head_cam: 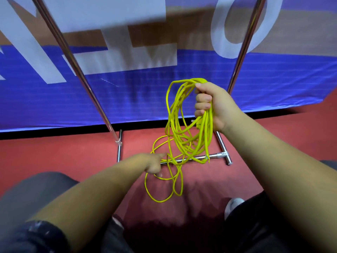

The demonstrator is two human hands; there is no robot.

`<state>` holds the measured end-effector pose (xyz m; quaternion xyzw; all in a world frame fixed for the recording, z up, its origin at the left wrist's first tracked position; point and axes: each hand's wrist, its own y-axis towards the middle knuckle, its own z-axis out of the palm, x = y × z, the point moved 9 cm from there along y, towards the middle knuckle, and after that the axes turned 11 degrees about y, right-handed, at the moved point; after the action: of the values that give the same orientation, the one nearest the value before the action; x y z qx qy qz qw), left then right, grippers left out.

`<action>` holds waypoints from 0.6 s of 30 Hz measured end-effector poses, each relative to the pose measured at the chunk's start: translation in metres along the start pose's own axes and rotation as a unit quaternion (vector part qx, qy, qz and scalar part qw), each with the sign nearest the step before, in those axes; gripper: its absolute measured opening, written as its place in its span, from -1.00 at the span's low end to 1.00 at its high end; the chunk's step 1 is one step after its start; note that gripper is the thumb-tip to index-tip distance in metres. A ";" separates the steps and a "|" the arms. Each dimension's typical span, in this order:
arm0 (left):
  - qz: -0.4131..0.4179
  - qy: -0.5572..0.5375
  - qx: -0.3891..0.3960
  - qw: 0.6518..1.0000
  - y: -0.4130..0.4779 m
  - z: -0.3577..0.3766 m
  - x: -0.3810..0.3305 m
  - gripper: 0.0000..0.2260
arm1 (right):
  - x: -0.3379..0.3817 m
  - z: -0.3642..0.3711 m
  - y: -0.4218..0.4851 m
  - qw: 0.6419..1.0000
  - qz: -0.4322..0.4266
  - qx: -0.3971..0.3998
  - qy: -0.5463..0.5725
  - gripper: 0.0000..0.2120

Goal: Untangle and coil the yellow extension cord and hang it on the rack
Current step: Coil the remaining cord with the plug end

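Note:
The yellow extension cord (184, 128) hangs in several loose loops from my right hand (213, 105), which is raised and closed around the top of the bundle. The lower loops trail down onto the red floor. My left hand (155, 164) is low, near the floor, with its fingers pinched on a strand of the trailing cord. The metal rack (78, 70) stands just ahead: two chrome uprights slant upward and a chrome base bar (215, 156) lies behind the hanging loops. Its top rail is out of frame.
A blue and white banner (273, 84) stands behind the rack, reaching almost to the red floor (63, 157). My knees in dark trousers and a grey shoe (233, 205) are at the bottom of the view.

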<state>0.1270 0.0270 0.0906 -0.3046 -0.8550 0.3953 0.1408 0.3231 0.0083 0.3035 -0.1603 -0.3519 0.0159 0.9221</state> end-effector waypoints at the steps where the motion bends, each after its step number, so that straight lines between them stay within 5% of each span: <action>1: 0.031 -0.020 -0.041 0.999 0.011 0.006 -0.007 -0.05 | 0.005 -0.001 -0.002 1.000 -0.003 0.003 0.017 -0.78; 3: 0.081 -0.055 -0.134 0.986 0.016 -0.001 -0.016 -0.08 | 0.010 -0.002 -0.004 0.999 -0.005 0.011 0.040 -0.78; 8: 0.138 -0.097 -0.184 0.968 0.012 -0.038 -0.023 -0.85 | 0.021 -0.003 -0.007 0.999 -0.007 0.005 0.033 -0.78; 13: 0.110 -0.177 -0.226 0.951 -0.003 -0.094 0.014 -0.71 | 0.023 -0.015 -0.005 0.987 -0.021 -0.041 -0.154 -0.83; 18: 0.137 -0.364 -0.316 0.866 -0.059 -0.160 0.043 -0.79 | 0.016 -0.045 0.001 0.953 -0.054 -0.112 -0.278 -0.79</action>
<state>0.1466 0.1183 0.2392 -0.2814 -0.8745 0.2021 -0.3395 0.3648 -0.0009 0.2817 -0.2322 -0.6020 -0.0295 0.7634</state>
